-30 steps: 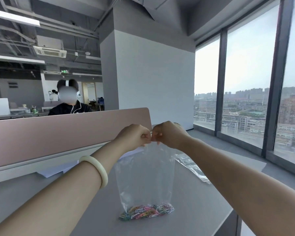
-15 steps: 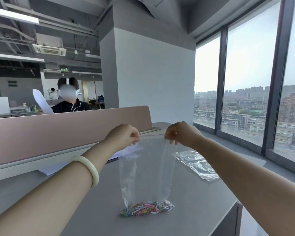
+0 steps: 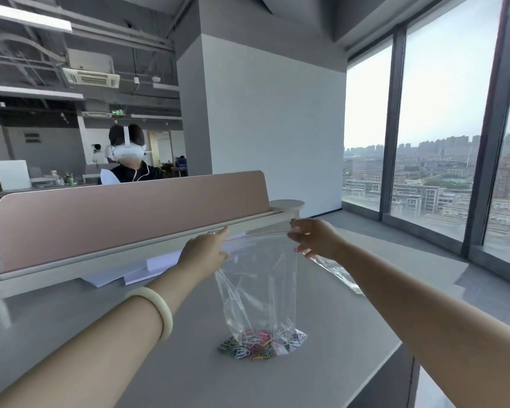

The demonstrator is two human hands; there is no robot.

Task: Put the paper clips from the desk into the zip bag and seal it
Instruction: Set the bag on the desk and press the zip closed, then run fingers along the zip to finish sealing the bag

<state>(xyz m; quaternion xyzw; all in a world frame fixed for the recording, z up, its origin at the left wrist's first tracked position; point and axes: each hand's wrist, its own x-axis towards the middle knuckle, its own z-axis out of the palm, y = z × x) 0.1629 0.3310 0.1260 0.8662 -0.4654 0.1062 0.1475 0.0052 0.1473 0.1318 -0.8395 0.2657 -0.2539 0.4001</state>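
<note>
A clear zip bag [image 3: 256,278] stands upright on the grey desk [image 3: 100,343], held by its top edge. Coloured paper clips [image 3: 259,346] lie heaped in its bottom, which rests on the desk. My left hand [image 3: 206,251] pinches the bag's top left corner. My right hand [image 3: 312,237] grips the top right corner, with some fingers spread. The zip strip is stretched taut between both hands; whether it is sealed I cannot tell.
A pink divider panel [image 3: 124,213] runs along the desk's far edge, with white papers [image 3: 136,269] under it. Another clear plastic bag [image 3: 339,272] lies flat behind my right arm. A person sits beyond the divider. The desk's edge drops off at right, near the windows.
My hands started together at the middle of the bag's top and have slid apart to its two corners, pulling the top edge taut. The bag's bottom stays on the desk.
</note>
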